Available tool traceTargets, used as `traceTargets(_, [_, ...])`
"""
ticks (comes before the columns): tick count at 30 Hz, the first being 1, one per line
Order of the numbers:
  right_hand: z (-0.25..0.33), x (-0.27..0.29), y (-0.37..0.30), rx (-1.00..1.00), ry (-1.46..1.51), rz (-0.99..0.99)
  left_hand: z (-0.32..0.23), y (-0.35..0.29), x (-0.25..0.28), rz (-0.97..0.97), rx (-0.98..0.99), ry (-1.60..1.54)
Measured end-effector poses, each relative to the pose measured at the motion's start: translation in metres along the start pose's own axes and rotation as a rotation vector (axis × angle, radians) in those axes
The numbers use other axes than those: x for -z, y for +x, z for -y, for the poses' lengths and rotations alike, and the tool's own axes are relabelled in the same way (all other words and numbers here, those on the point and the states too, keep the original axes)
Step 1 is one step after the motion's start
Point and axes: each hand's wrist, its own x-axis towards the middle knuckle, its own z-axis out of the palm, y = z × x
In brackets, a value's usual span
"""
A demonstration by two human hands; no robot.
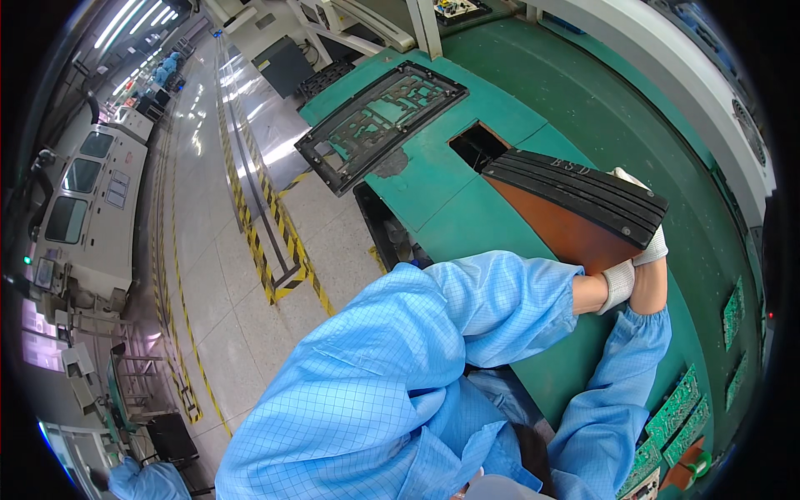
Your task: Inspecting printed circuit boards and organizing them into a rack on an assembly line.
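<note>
A thick black-and-brown slab (567, 204), with a ridged black edge and a flat brown face, stands tilted on the green bench mat. Both of my hands are at its right end, in pale knit gloves. My right hand (656, 248) grips that end; gloved fingertips show past its far edge. Crossing close by at the wrist, my left hand (618, 285) reaches in beside the slab's lower right corner, its fingers hidden. Further left lies a black frame fixture (379, 117) with irregular cut-outs. Between the two is a square opening (477, 147) in the bench.
Green circuit boards (673, 404) lie along the right side of the green surface. A white machine frame (708, 75) arches over the far right. Below the bench's left edge is a black bin (385, 229). Yellow-and-black tape (271, 250) marks the floor.
</note>
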Motion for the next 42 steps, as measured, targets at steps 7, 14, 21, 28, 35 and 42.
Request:
traceTargets(7, [-0.003,0.009,0.009,-0.026,-0.035,0.047,0.002,0.048,-0.057,0.214,-0.006,-1.869])
traceTargets(14, [-0.005,0.013,0.014,-0.052,-0.024,0.051,0.004,0.044,-0.051,0.277,-0.001,-1.828])
traceTargets(21, [-0.004,0.007,0.007,-0.027,-0.036,-0.003,-0.013,0.007,-0.008,0.150,0.042,-1.203])
traceTargets(28, [-0.008,0.018,0.022,-0.090,-0.063,0.027,-0.029,-0.032,0.035,0.033,0.078,-0.577])
traceTargets(35, [-0.014,0.025,0.027,-0.078,-0.080,0.040,-0.041,-0.052,0.060,0.008,0.080,-0.367])
traceTargets(42, [-0.004,0.008,0.012,-0.056,-0.045,0.021,-0.038,-0.042,0.049,0.044,0.070,-0.545])
